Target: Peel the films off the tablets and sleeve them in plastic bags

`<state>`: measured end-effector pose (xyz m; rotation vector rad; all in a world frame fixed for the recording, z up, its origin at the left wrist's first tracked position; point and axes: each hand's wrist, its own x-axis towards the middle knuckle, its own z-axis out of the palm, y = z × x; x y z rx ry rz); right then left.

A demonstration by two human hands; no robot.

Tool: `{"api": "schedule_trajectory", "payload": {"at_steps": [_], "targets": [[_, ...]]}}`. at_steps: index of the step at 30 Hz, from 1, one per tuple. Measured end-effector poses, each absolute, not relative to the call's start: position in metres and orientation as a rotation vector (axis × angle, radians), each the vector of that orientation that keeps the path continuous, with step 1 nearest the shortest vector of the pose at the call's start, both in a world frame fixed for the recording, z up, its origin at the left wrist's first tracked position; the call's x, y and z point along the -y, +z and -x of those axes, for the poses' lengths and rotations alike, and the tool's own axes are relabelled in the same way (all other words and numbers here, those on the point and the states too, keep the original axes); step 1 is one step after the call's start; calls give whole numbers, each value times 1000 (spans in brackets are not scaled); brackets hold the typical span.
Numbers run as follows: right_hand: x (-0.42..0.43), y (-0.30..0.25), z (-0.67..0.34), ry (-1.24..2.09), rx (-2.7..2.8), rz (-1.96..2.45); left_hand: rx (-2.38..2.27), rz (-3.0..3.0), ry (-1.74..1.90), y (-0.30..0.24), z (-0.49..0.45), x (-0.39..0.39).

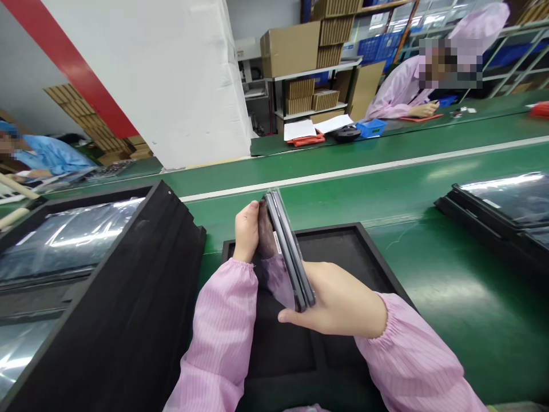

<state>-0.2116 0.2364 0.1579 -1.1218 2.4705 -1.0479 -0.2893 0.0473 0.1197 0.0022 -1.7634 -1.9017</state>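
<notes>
On remote cam I judged the panels (289, 246), on edge above the tray (334, 243), could've slipped b/c their faces looked slick, L hand (246, 232) clasping the far end & R hand (343, 300) cupped round the near end, thumb apart.

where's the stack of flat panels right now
In the head view, the stack of flat panels is near the middle, tilted on edge between the left hand and right hand, over the black tray on the green work surface.

The held panels (288, 252) look glossy, the tray (278, 355) matt, the tabletop (450, 320) smooth, the sleeves (223, 326) cloth.
</notes>
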Motion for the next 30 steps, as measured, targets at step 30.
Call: {"api": "schedule_trajectory", "payload": {"at_steps": [30], "targets": [[-228,162,205,-1103,-2270,1195,1784,71,-2008,127,280,-51]]}}
